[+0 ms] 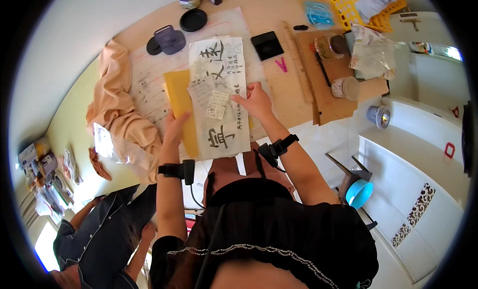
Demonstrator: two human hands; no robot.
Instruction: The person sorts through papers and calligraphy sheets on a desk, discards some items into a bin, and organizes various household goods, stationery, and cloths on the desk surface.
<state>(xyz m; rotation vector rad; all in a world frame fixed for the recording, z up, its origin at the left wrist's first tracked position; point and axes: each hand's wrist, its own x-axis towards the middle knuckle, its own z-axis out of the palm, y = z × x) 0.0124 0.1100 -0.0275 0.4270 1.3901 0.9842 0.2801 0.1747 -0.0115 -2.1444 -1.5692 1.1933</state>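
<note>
A long white sheet with brush calligraphy (220, 139) lies over the desk's front edge in front of me. Folded yellow paper (177, 89) sticks out from beneath its left side. My left hand (174, 128) grips the yellow paper's lower left edge, its thumb on top and its other fingers hidden. At the white sheet's right edge is my right hand (258, 102), thumb resting on the paper and fingers curled beside the edge. A small cream written slip (218, 105) sits on the sheet's middle, next to a thin greyish written paper (201, 88).
Peach cloth (117, 87) is heaped at the desk's left. A black square dish (267, 45), a pink V-shaped piece (281, 64), a wooden ruler (298, 61) and a jar (345, 88) on brown board (328, 109) lie rightward. Another person (101, 233) is at lower left.
</note>
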